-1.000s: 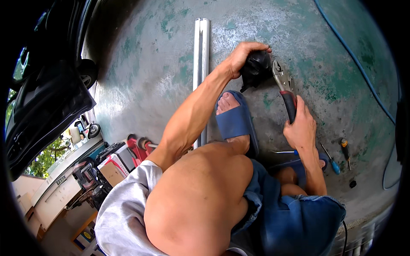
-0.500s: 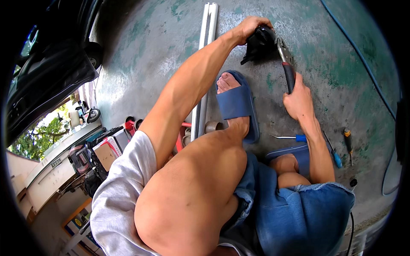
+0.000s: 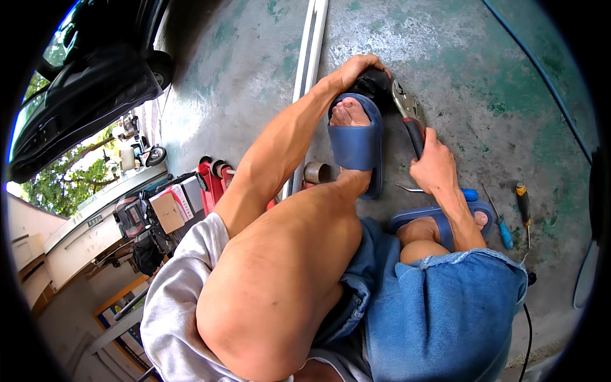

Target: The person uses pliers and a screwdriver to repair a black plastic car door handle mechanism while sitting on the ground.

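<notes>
Holds in the left hand (image 3: 356, 71), toward one o'clock from the middle of the view, a small, rounded, glossy black object (image 3: 374, 81). Looks dark nearly all over, smooth on top, with a soft sheen there and deeper shadow toward its own four o'clock; too dark for making out seams or finer detail. Is partly hidden along its six-to-eight o'clock edge by the navy-blue slide sandal (image 3: 354, 148) on the left foot, leaving the full outline unseen. Cannot tell whether touching the worn grey-and-green floor (image 3: 445, 51).

Curls the left hand over the object's ten-to-one o'clock side, fingers bent and closed on it. Grips in the right hand (image 3: 435, 164), nearly at three o'clock, the silver-headed, red-and-black-handled locking pliers (image 3: 414, 127), with fingers wrapped firmly round the lower end of the handle. Points the tool toward eleven o'clock, its metal head at the object's three o'clock edge; cannot tell whether biting on it or merely beside it.

Has a long, straight silver metal rail (image 3: 312, 51) at twelve o'clock, left of the object. Has on the floor, around three o'clock, a blue-handled hooked pick (image 3: 470, 195), a light-blue-handled screwdriver (image 3: 505, 234) and a yellow-and-black-handled screwdriver (image 3: 522, 198).
</notes>
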Demonstrator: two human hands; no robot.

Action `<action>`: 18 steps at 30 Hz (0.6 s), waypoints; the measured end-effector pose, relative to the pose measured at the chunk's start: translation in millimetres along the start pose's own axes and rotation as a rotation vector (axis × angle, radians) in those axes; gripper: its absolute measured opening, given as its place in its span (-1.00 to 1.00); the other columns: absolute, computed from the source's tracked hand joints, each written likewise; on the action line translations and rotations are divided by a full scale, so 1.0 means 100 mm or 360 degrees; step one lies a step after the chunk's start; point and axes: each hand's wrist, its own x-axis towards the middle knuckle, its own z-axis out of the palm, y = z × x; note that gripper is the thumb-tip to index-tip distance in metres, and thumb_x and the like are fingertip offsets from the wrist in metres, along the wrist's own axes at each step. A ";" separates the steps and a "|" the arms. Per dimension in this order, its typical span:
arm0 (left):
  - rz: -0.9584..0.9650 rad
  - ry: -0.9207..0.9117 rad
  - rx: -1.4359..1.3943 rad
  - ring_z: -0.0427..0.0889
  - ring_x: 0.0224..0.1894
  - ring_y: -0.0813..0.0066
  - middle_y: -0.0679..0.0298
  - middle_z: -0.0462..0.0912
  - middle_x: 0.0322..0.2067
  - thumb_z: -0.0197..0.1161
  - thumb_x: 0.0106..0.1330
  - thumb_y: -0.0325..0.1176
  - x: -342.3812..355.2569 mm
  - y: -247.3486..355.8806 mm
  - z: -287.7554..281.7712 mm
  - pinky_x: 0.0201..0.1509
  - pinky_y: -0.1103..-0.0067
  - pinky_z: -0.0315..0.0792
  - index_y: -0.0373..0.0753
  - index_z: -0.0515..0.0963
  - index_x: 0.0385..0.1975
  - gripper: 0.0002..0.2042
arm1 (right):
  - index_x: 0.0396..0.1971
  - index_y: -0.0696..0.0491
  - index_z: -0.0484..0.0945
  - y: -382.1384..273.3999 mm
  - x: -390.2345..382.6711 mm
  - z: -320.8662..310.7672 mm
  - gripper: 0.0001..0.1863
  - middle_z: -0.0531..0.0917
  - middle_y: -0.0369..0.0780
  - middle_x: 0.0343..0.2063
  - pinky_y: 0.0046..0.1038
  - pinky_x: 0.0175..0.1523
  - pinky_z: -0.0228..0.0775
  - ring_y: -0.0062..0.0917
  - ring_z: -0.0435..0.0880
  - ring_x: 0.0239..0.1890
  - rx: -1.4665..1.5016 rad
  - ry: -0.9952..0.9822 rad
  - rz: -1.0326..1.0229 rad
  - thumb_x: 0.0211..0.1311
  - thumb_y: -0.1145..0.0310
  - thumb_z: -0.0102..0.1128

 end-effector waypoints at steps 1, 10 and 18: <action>-0.0007 0.0000 0.0010 0.71 -0.25 0.41 0.13 0.75 -0.25 0.13 0.30 -0.31 0.01 -0.01 0.06 -0.03 0.55 0.58 -0.42 0.68 -0.28 -0.71 | -0.02 0.18 0.31 0.07 -0.02 -0.05 -0.50 0.65 0.20 -0.23 0.05 -0.01 0.48 0.17 0.66 -0.12 0.0015 -0.0062 0.0022 0.00 0.45 0.23; -0.0052 0.0019 0.0157 0.70 -0.36 0.45 0.18 0.74 -0.34 0.19 0.31 -0.30 0.06 0.10 0.15 -0.17 0.57 0.58 -0.38 0.68 -0.36 -0.75 | -0.05 0.15 0.33 0.26 0.05 -0.02 -0.51 0.64 0.19 -0.32 0.02 -0.12 0.43 0.22 0.61 -0.18 0.0181 0.0024 -0.0117 -0.05 0.52 0.25; 0.0035 0.0064 0.0341 0.70 -0.41 0.47 0.20 0.74 -0.39 0.22 0.30 -0.33 0.05 0.05 0.27 -0.23 0.58 0.58 -0.38 0.69 -0.41 -0.77 | -0.04 0.14 0.35 0.16 0.00 -0.10 -0.51 0.63 0.21 -0.36 0.04 -0.13 0.41 0.21 0.61 -0.21 0.0126 0.0074 -0.0050 -0.06 0.55 0.22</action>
